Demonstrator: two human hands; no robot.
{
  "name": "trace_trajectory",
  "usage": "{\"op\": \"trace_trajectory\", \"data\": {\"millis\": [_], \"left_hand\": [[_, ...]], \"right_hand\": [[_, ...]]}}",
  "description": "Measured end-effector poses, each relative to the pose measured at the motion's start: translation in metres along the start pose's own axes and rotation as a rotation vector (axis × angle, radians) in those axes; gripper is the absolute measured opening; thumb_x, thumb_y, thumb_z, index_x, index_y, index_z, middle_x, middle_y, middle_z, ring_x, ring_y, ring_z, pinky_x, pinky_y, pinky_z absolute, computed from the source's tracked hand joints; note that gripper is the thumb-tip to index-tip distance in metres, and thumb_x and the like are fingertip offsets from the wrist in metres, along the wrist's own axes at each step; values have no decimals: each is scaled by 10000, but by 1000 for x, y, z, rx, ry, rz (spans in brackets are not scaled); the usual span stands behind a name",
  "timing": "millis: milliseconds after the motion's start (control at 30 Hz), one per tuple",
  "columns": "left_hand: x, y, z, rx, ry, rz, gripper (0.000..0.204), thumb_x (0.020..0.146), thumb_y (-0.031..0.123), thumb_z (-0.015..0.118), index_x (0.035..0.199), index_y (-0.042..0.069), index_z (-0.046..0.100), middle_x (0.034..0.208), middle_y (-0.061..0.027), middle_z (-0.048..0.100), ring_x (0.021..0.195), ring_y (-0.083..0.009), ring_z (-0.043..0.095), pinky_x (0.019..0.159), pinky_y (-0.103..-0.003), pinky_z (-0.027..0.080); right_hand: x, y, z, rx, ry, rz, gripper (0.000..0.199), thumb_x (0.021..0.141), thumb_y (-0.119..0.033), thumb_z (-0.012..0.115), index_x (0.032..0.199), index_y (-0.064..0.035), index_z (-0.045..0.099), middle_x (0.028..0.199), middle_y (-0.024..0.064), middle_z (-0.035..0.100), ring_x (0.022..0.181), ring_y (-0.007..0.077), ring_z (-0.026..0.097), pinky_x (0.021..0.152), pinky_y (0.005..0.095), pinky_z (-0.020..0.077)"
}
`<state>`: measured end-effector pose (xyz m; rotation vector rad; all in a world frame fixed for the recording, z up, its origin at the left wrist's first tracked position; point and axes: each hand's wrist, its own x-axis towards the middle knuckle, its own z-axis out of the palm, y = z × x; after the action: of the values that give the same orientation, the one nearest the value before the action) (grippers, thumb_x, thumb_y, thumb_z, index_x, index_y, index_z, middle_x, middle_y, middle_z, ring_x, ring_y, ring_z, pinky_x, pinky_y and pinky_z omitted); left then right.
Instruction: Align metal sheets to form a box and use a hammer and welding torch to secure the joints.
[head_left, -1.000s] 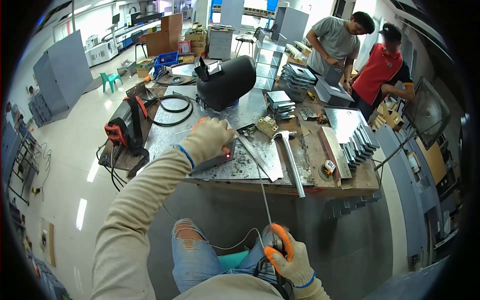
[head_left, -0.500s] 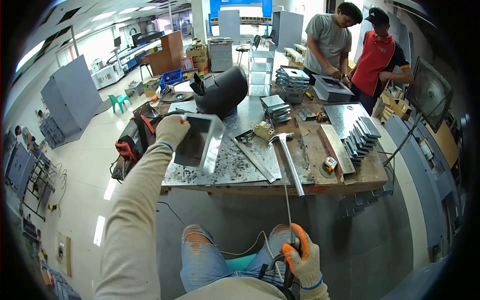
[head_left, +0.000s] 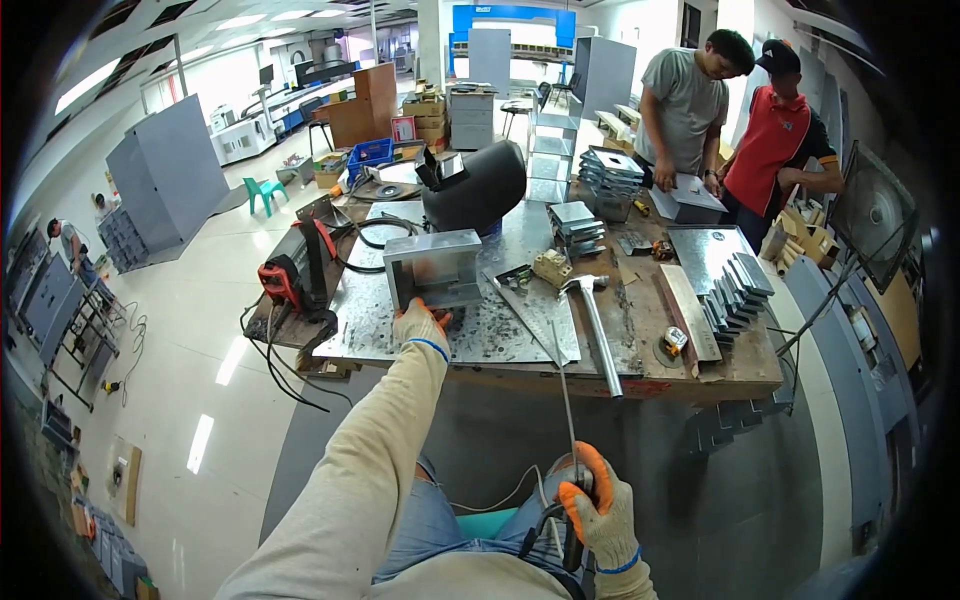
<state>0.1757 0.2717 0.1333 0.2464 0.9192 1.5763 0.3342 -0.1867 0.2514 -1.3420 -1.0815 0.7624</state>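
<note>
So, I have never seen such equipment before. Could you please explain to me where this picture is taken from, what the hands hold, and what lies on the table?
There is no robot here. The picture comes from a wide fisheye camera worn on a person's head, looking down, so straight edges bend near the rim. The gloved left hand holds an open metal box at its lower edge. The gloved right hand holds a dark handle with a thin rod pointing toward the worktable. On it lie a black welding helmet, a hammer, a ruler, a tape measure and stacked metal pieces.
</note>
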Motion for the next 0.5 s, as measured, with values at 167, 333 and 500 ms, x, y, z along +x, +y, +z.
{"op": "trace_trajectory", "data": {"millis": [167,333,500], "left_hand": [[-3,-19,-2,3,-46,-48,287,1035,187,662,1270,75,539,907,-189,661,651,-309,653,547,-456,622],[-14,1,-19,37,-148,-78,312,1047,214,679,1284,61,545,920,-196,666,671,-319,668,574,-463,638],[-79,46,-36,140,-141,-173,308,1053,204,683,1293,51,566,939,-193,685,702,-310,683,592,-445,640]], "right_hand": [[-2,1,-2,59,-46,52,597,923,14,732,1503,37,594,951,93,727,692,123,588,630,252,497],[5,8,2,92,-72,38,595,933,23,728,1511,30,591,919,81,717,682,121,580,628,240,493],[12,14,5,152,-82,54,593,939,21,730,1515,24,588,894,78,706,688,126,593,637,240,503]]}}
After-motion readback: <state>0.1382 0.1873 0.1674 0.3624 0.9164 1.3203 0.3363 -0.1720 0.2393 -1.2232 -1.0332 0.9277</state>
